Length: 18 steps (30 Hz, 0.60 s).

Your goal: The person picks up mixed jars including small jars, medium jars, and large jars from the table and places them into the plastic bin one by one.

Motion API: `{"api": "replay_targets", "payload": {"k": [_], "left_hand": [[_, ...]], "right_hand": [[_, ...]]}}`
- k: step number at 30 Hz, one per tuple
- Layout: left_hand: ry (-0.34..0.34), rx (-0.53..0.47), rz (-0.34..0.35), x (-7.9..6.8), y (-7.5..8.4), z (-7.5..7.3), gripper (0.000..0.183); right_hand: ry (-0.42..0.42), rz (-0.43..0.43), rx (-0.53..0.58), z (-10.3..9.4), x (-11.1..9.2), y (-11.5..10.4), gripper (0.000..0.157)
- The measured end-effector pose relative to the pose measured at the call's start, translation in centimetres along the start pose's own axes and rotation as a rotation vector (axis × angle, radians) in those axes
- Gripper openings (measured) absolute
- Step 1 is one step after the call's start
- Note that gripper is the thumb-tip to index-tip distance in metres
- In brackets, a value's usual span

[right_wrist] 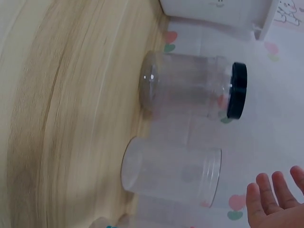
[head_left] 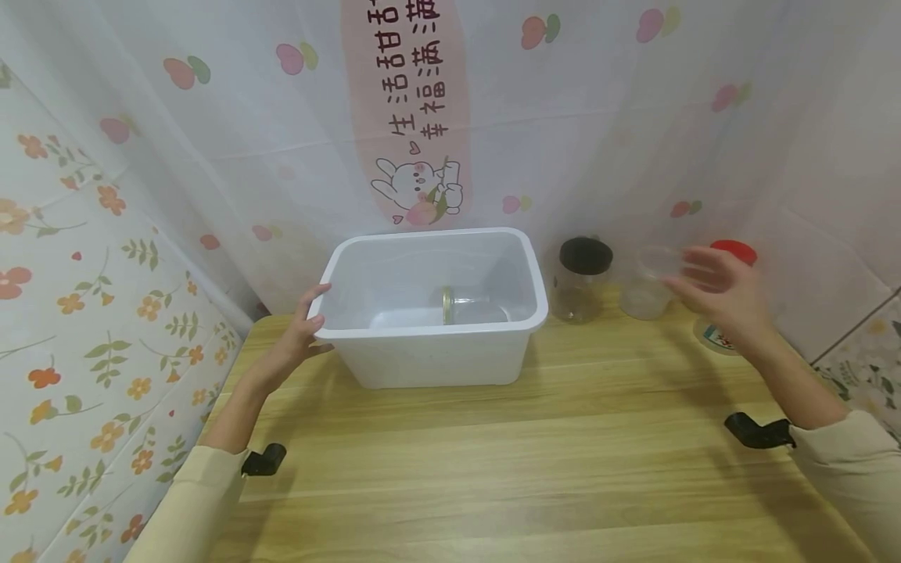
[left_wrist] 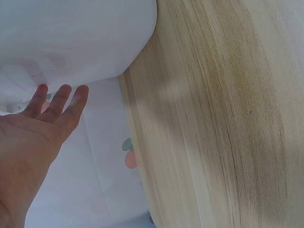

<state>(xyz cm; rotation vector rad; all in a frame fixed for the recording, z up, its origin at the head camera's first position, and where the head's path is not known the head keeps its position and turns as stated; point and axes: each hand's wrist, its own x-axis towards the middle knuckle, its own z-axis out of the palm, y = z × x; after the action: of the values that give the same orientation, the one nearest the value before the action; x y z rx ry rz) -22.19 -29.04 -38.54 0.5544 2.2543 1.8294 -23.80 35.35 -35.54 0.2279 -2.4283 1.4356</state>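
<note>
My left hand (head_left: 299, 332) holds the left rim of a white plastic bin (head_left: 432, 360). Three of its fingers (left_wrist: 59, 107) reach along the bin's outer wall in the left wrist view. Inside the bin lies a clear jar (head_left: 479, 311) with a gold-coloured band at one end. My right hand (head_left: 725, 293), slightly blurred, is raised with its fingers spread, holding nothing visible. Nearest to it stands a clear lidless jar (right_wrist: 171, 173). Behind the hand is a jar with a red lid (head_left: 735, 250), partly covered; its label shows below.
Between the bin and the lidless jar stands a clear jar with a black lid (head_left: 583, 280). All stand along the back of a wooden table (head_left: 507, 461). Patterned white cloth (head_left: 598, 117) hangs behind, and a flowered cloth (head_left: 113, 336) covers the left side.
</note>
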Motion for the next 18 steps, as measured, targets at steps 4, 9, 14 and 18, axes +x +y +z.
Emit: {"api": "replay_targets", "payload": {"k": [4,9,14,18], "left_hand": [[0.001,-0.001,0.003,0.0,0.0,0.1,0.058],[0.002,-0.001,-0.002,0.0,0.0,0.2,0.059],[0.003,-0.005,-0.002,0.0,0.1,0.2,0.06],[0.002,-0.012,0.001,0.0,0.2,0.2,0.059]], "right_hand": [[-0.001,0.005,0.027,-0.7,-0.1,0.6,0.057],[0.019,0.035,0.054,-1.6,-0.3,1.0,0.056],[0.052,0.03,0.147,-2.1,-0.5,1.1,0.055],[0.095,-0.006,0.139,-2.3,-0.5,1.4,0.054]]}}
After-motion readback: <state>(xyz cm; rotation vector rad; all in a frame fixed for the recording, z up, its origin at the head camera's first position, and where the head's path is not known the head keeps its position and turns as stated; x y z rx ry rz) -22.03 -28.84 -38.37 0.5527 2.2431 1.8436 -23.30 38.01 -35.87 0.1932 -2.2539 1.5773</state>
